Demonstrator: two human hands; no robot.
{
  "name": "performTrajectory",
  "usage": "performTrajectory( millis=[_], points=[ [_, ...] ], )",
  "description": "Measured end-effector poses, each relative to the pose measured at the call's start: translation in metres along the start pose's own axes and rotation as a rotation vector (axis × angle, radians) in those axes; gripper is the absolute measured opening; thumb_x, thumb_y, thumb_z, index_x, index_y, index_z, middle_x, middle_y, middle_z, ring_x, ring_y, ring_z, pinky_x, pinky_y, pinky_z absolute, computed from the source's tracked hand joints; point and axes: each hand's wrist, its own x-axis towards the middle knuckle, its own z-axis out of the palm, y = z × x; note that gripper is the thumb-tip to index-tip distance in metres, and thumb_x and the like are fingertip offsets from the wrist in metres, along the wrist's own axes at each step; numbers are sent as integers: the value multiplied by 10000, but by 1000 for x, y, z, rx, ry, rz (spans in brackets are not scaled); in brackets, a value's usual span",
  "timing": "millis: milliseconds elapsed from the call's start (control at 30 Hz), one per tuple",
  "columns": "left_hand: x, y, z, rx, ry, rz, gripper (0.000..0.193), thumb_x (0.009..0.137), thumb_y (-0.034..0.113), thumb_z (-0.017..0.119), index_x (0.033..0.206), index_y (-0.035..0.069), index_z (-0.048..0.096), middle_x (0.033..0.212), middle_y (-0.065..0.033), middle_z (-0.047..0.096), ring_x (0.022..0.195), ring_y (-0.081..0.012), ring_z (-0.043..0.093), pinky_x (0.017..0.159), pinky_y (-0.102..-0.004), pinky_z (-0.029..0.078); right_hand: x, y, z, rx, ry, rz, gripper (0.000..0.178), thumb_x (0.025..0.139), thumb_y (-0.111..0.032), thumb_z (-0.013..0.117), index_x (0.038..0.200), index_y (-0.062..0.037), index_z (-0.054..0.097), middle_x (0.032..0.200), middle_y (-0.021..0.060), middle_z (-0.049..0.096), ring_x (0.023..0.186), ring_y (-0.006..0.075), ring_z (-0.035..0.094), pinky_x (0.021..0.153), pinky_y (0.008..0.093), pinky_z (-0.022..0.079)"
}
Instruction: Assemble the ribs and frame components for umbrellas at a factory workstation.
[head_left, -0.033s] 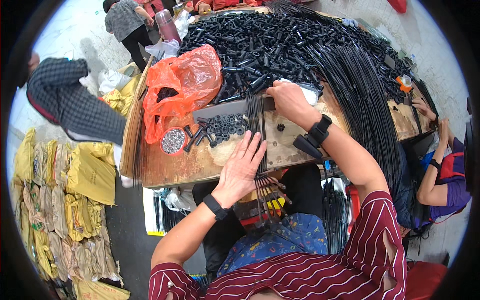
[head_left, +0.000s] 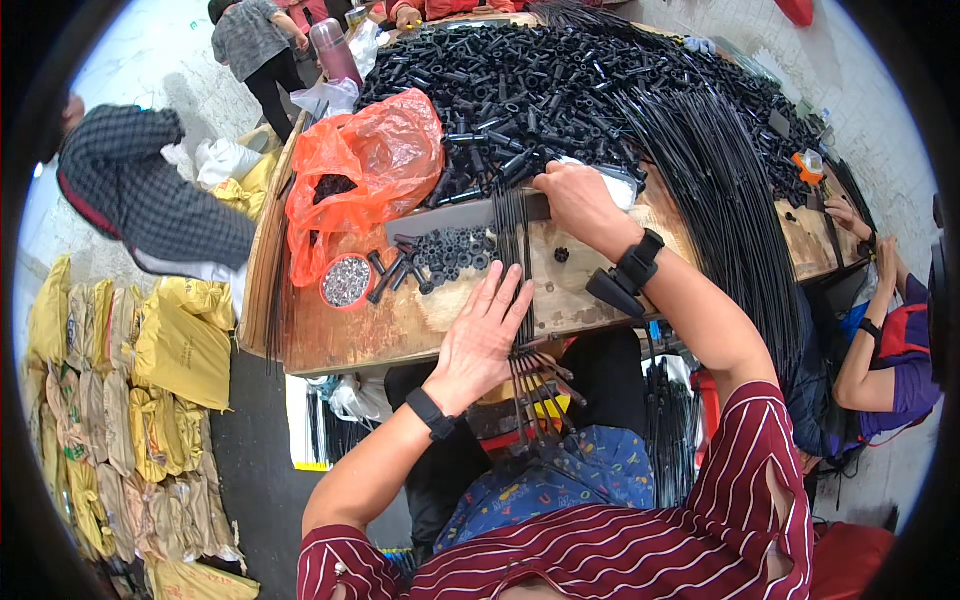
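Observation:
My left hand (head_left: pixel 480 335) lies flat with its fingers stretched over a bundle of thin black rods (head_left: pixel 511 225) at the table's front edge. The rods' lower ends hang past the edge above my lap. Farther up, my right hand (head_left: pixel 585 205) is closed beside the rods' upper ends; what its fingertips hold is hidden. Left of the rods lie small black rings (head_left: pixel 455 250) and several black bolt-shaped tubes (head_left: pixel 388 276). A small round red dish (head_left: pixel 347 281) holds tiny silvery pieces. Below my right wrist sits a black cone-shaped piece (head_left: pixel 612 292).
A big heap of black tubular parts (head_left: pixel 540 80) covers the table's far side. An orange plastic bag (head_left: pixel 375 150) stands at the left, a long sheaf of black rods (head_left: pixel 725 200) at the right. Yellow sacks (head_left: pixel 185 345) lie on the floor. Other people are around the table.
The person in the checked shirt at the left has shifted slightly to the right. My hands and the rods show no visible movement.

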Motion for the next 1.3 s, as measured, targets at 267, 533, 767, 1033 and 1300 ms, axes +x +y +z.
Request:
performTrajectory(
  millis=[267,533,767,1033,1300],
  points=[
    [1,1,-1,-56,52,1,885,682,485,746,1331,-24,425,1412,-224,383,1357,-410,296,1094,-460,321,-1,1,1,-7,40,6,64,713,-40,607,745,-52,661,780,121,625,763,289,646,670,382,523],
    [-1,0,-1,-76,81,23,861,688,453,760,1323,-25,429,1422,-175,404,1359,-407,297,1088,-468,331,-1,-2,3,-38,-11,26,67,718,-46,608,751,-60,664,787,110,628,765,283,651,674,382,525],
    [-1,-3,4,-29,24,8,899,739,604,617,1347,-26,417,1470,-145,345,1397,-371,230,1133,-434,261,-2,1,4,-19,15,10,68,720,-41,601,750,-55,660,782,110,624,765,286,647,667,384,522],
    [-3,-3,4,-19,20,5,901,745,610,608,1353,-25,411,1478,-145,333,1399,-370,224,1136,-434,254,-1,-1,6,-30,10,13,63,715,-37,607,751,-54,656,782,110,618,757,287,644,666,385,521],
    [0,1,-2,-73,83,14,840,691,456,754,1309,-25,449,1415,-171,416,1363,-392,299,1093,-455,330,1,-1,4,-12,-1,-11,81,717,-33,612,777,-58,660,795,103,611,780,281,641,688,382,519]
  ],
)
